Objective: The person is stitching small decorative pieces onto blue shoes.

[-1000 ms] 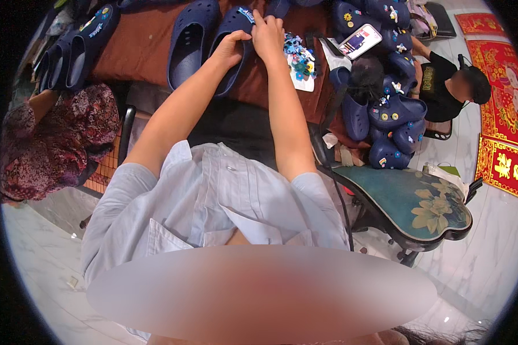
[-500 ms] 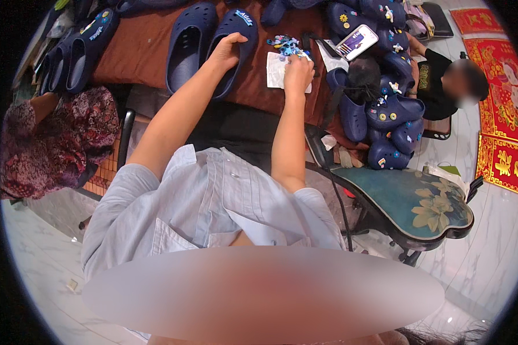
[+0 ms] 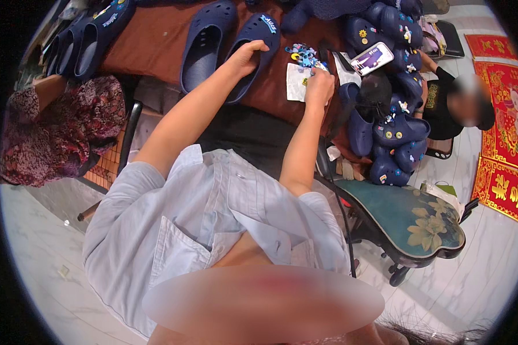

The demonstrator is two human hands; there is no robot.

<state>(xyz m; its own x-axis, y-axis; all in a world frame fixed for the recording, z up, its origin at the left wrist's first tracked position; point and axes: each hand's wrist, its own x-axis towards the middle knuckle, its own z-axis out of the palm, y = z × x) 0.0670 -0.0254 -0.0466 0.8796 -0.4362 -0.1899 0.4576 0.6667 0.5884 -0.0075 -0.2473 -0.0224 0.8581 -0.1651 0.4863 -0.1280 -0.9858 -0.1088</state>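
Our right hand (image 3: 319, 86) has dropped from the clog to the white sheet (image 3: 298, 82) of charms, fingers pinched there (what they hold, we cannot tell); our left hand (image 3: 248, 54) grips the navy clog (image 3: 253, 49), steadying it on the brown table (image 3: 149, 40).

Bright, even indoor light, soft shadows; fisheye bending and black corners, with a blurred patch below.

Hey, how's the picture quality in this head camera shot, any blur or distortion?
Head view: strong fisheye bending with a black rim; even light, no harsh glare; left hand on the navy clog looks sharp; a smeared patch covers the lower middle.
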